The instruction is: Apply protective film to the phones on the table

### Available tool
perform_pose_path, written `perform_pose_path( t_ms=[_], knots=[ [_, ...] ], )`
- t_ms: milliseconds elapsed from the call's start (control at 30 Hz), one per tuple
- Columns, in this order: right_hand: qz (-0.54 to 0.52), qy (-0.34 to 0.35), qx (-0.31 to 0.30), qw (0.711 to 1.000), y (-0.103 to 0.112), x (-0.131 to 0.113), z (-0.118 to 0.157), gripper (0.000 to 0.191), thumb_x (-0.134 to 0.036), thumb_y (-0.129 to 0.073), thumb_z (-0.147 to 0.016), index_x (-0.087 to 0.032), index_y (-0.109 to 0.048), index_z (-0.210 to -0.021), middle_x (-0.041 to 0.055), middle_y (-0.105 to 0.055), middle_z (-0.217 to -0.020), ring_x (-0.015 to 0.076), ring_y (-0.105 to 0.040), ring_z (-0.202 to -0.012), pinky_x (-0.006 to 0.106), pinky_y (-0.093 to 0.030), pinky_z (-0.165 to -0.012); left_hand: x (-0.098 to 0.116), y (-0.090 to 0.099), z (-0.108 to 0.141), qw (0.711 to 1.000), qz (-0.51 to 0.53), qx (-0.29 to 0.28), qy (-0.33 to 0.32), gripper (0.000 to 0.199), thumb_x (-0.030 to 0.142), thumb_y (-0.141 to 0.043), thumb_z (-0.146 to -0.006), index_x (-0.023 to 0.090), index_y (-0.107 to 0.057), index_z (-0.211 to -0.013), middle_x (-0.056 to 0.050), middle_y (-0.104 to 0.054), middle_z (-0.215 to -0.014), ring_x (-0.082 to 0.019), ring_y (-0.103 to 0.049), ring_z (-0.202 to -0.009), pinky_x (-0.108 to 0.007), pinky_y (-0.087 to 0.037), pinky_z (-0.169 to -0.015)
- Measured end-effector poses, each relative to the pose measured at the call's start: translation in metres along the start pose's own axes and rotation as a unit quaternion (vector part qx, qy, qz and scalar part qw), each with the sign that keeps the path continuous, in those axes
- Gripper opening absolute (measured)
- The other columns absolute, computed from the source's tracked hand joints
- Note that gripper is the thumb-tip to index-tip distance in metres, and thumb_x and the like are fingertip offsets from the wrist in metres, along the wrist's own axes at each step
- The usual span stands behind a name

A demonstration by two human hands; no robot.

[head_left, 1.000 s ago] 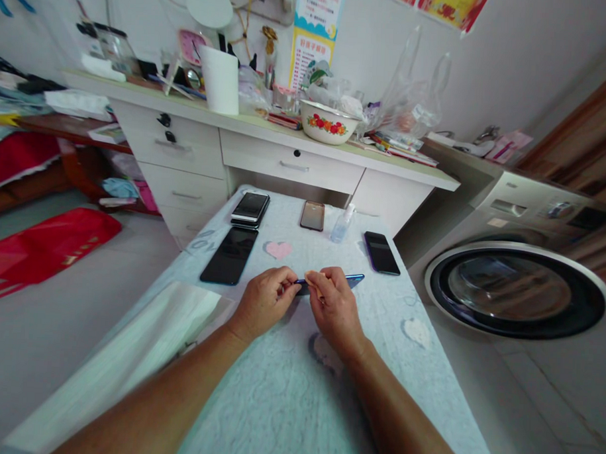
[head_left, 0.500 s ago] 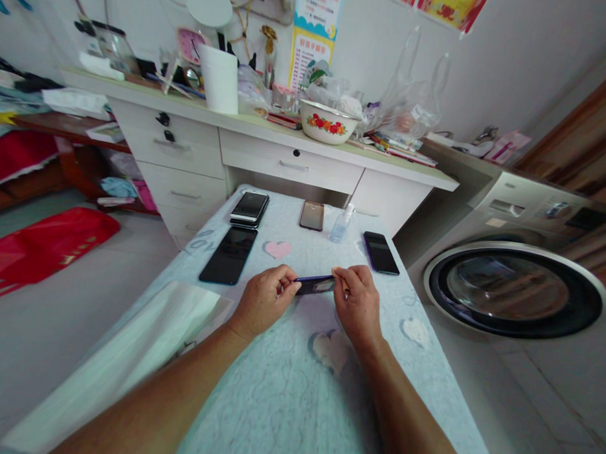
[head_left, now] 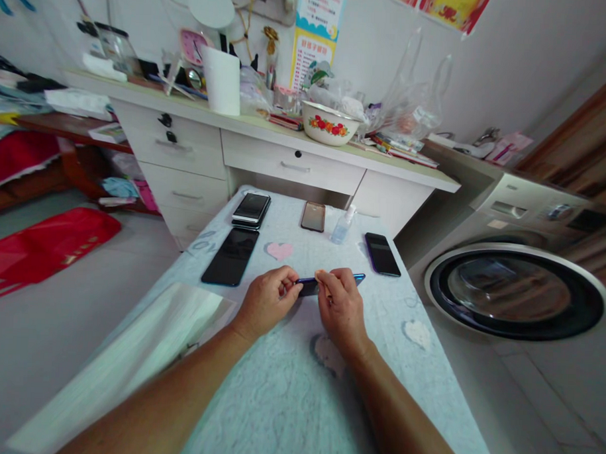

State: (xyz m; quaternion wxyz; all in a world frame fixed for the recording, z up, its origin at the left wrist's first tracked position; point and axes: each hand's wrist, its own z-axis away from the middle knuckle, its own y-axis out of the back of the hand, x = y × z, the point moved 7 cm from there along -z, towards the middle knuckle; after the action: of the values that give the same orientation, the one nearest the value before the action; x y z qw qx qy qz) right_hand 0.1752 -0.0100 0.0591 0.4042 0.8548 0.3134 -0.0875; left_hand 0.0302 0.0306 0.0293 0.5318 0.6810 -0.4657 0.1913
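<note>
My left hand [head_left: 268,297] pinches the left end of a blue-edged mobile phone [head_left: 308,287], held tilted above the table with its long edge towards the far side. My right hand [head_left: 344,311] is closed over the middle of that edge, its thumb and fingers pressed together. A small pale-tan bit shows at its fingertips; whether it is a piece of cloth or part of a finger I cannot make out. The phone's right end sticks out beyond my right knuckles. Most of its face is hidden by my hands.
On the cloth-covered table [head_left: 257,397] lie a large black phone [head_left: 231,256], stacked phones [head_left: 250,208], a brown-edged phone case [head_left: 313,216], a clear spray bottle [head_left: 343,226] and a purple-edged phone [head_left: 382,254]. White folded material [head_left: 144,354] lies left. A washing machine [head_left: 532,208] stands right.
My right hand has slid left along the phone's edge, from its right end to about the middle, baring the right end. My left hand keeps its grip in nearly the same place.
</note>
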Motion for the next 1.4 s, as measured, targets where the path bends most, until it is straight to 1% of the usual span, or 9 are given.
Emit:
perform_pose_path(
  t_ms=[133, 300, 533, 700, 933, 1067, 1167, 1267, 1400],
  knots=[
    [-0.01, 0.011, -0.021, 1.0, -0.008, -0.007, 0.0, 0.026, -0.016, -0.045, -0.092, -0.02, -0.062, -0.111, 0.0068, -0.054, -0.094, 0.0139, -0.056, -0.077, 0.027, -0.051, -0.07, 0.0, 0.0, 0.0, 1.0, 0.005, 0.006, -0.002, 0.003, 0.022, -0.058, -0.079, 0.019, -0.058, -0.079, 0.004, -0.059, -0.065, -0.009, -0.053, -0.056, -0.021, -0.04, -0.057],
    [-0.009, 0.029, -0.048, 0.998, -0.014, -0.018, -0.001, 0.027, -0.018, -0.044, -0.093, -0.021, -0.062, -0.112, 0.0064, -0.055, -0.095, 0.0154, -0.056, -0.08, 0.028, -0.051, -0.074, 0.003, 0.0, 0.0, 1.0, 0.0, -0.001, -0.008, 0.001, 0.02, -0.058, -0.078, 0.019, -0.059, -0.079, 0.004, -0.059, -0.066, -0.011, -0.054, -0.06, -0.021, -0.04, -0.059],
    [0.021, 0.044, -0.081, 0.996, -0.017, -0.029, -0.003, 0.029, -0.02, -0.041, -0.095, -0.023, -0.065, -0.11, 0.0061, -0.056, -0.093, 0.0152, -0.055, -0.077, 0.026, -0.049, -0.072, 0.005, 0.002, 0.0, 1.0, 0.008, -0.009, 0.0, 0.006, 0.019, -0.055, -0.08, 0.018, -0.061, -0.078, 0.002, -0.06, -0.066, -0.012, -0.055, -0.062, -0.022, -0.041, -0.06],
    [0.035, 0.055, -0.073, 0.995, -0.011, -0.026, -0.004, 0.029, -0.017, -0.042, -0.092, -0.024, -0.066, -0.108, 0.0066, -0.057, -0.094, 0.0164, -0.056, -0.08, 0.026, -0.049, -0.073, 0.003, 0.0, 0.0, 1.0, 0.026, -0.013, 0.006, 0.006, 0.023, -0.056, -0.08, 0.019, -0.06, -0.079, 0.003, -0.061, -0.066, -0.011, -0.054, -0.06, -0.021, -0.041, -0.058],
    [0.06, 0.024, -0.033, 0.997, 0.002, 0.003, 0.001, 0.027, -0.014, -0.045, -0.091, -0.02, -0.064, -0.109, 0.0071, -0.056, -0.095, 0.0152, -0.056, -0.08, 0.027, -0.05, -0.074, 0.0, 0.001, -0.001, 1.0, 0.023, -0.003, 0.01, 0.006, 0.025, -0.058, -0.079, 0.019, -0.058, -0.079, 0.004, -0.059, -0.064, -0.011, -0.055, -0.058, -0.021, -0.041, -0.057],
    [0.064, 0.014, -0.007, 0.998, 0.009, 0.012, 0.001, 0.027, -0.011, -0.046, -0.087, -0.019, -0.064, -0.106, 0.007, -0.055, -0.094, 0.0161, -0.056, -0.081, 0.028, -0.05, -0.074, 0.002, 0.002, 0.0, 1.0, 0.022, 0.0, 0.012, 0.007, 0.026, -0.057, -0.079, 0.019, -0.058, -0.079, 0.004, -0.059, -0.064, -0.011, -0.054, -0.058, -0.021, -0.041, -0.057],
    [0.065, 0.009, 0.001, 0.998, 0.01, 0.011, 0.0, 0.026, -0.011, -0.046, -0.087, -0.02, -0.064, -0.103, 0.0064, -0.054, -0.092, 0.0164, -0.055, -0.081, 0.028, -0.05, -0.074, 0.002, 0.003, 0.0, 1.0, 0.019, 0.001, 0.013, 0.007, 0.026, -0.058, -0.08, 0.019, -0.057, -0.08, 0.004, -0.059, -0.064, -0.011, -0.054, -0.058, -0.021, -0.041, -0.058],
    [0.048, 0.013, -0.009, 0.999, 0.004, 0.004, -0.001, 0.025, -0.012, -0.045, -0.089, -0.019, -0.064, -0.102, 0.0065, -0.053, -0.092, 0.0157, -0.055, -0.079, 0.028, -0.049, -0.073, 0.001, 0.001, 0.0, 1.0, 0.014, -0.002, 0.013, 0.006, 0.025, -0.058, -0.08, 0.019, -0.057, -0.08, 0.004, -0.058, -0.064, -0.011, -0.054, -0.058, -0.021, -0.04, -0.058],
    [0.019, 0.036, -0.025, 0.999, -0.007, -0.008, 0.0, 0.026, -0.013, -0.045, -0.09, -0.02, -0.062, -0.109, 0.0062, -0.053, -0.095, 0.0152, -0.055, -0.079, 0.027, -0.049, -0.073, -0.002, -0.001, 0.0, 1.0, 0.022, -0.013, 0.017, 0.006, 0.025, -0.058, -0.082, 0.019, -0.057, -0.08, 0.005, -0.058, -0.064, -0.01, -0.053, -0.058, -0.021, -0.039, -0.059]
  ],
)
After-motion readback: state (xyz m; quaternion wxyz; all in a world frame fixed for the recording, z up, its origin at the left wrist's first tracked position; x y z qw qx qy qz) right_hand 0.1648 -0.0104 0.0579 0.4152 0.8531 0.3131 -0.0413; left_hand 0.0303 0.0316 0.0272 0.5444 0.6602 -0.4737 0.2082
